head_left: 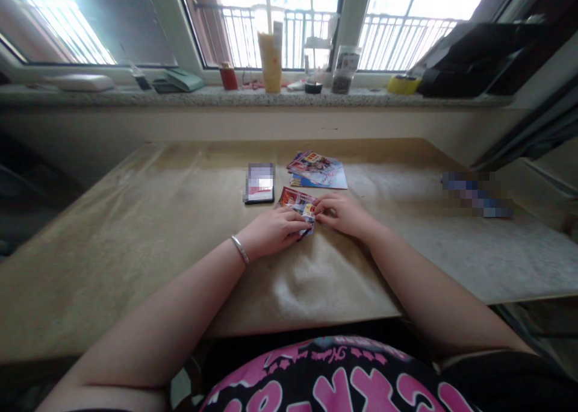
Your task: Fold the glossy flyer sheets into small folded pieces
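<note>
A small colourful printed booklet or packet (295, 199), mostly red and blue, lies at a slant on the table in front of me. My left hand (280, 226), with a silver bracelet at the wrist, rests across its lower part with the fingers stretched out flat. At its right edge, my right hand (336, 210) has thumb and fingers pinched together on it. The fingers hide part of the print. Just beyond, several colourful booklets (332, 174) lie in an overlapping pile. Left of them is a dark-edged, phone-like device (261, 184) with a blurred face.
A shiny tan cloth (180, 231) covers the table. Blurred printed material (476, 194) lies far right. Along the granite windowsill (208, 99) stand a red-capped jar (228, 76), a yellow cup (271, 62), a clear container (345, 70) and a black bag (469, 62).
</note>
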### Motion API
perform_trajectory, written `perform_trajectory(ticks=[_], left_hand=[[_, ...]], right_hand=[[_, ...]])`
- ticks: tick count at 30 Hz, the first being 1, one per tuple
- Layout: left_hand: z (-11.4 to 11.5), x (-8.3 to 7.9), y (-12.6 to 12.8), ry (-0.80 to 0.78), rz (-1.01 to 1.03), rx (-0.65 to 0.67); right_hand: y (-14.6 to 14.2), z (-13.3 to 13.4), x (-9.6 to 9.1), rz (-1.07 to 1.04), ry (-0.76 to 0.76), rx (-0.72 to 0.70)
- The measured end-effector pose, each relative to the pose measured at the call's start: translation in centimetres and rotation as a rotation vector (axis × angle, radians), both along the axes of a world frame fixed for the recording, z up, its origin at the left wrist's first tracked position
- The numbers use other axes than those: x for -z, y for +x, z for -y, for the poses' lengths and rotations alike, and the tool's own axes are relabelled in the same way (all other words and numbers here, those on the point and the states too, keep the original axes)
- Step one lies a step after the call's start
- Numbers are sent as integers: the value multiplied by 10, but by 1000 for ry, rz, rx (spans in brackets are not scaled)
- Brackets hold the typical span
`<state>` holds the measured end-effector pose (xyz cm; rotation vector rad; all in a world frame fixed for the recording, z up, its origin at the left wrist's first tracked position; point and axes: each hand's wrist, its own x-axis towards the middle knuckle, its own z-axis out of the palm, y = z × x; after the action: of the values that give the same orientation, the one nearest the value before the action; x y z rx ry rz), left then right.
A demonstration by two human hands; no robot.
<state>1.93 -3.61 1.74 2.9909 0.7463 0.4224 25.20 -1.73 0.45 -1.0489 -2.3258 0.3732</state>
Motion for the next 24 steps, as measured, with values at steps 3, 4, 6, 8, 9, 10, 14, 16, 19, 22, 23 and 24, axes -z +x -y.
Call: perform_trajectory(ticks=[3, 4, 6, 8, 9, 10, 14, 16, 19, 22, 23, 24], left_hand=[[-1, 2, 0, 0, 10, 24], [-1, 2, 0, 2, 14, 35], [-1, 3, 0, -4, 20, 55], [-1, 4, 1, -24, 23, 71], [-1, 4, 2, -24, 29, 74], [-1, 3, 2, -30, 29, 78], [1, 3, 4, -43, 23, 48], [1, 3, 4, -47, 21, 40], [2, 4, 5, -48, 25, 30], [3, 4, 6, -53, 26, 35], [3, 4, 6, -57, 25, 42], [3, 4, 7, -62, 23, 49]], right_hand=[[1, -3, 4, -54, 13, 40], [2, -4, 5, -63, 16, 61], [2, -5, 8, -73, 15, 109], [2, -6, 9, -76, 4, 156], [2, -7, 10, -78, -8, 175], [2, -8, 11, -81, -21, 187], [1, -10, 13, -102, -48, 152], [0, -11, 13, -111, -47, 130], [-1, -10, 13, -109, -41, 173], [-2, -9, 12, -104, -35, 213], [-2, -9, 11, -105, -40, 212], [-2, -9, 11, -107, -52, 208]])
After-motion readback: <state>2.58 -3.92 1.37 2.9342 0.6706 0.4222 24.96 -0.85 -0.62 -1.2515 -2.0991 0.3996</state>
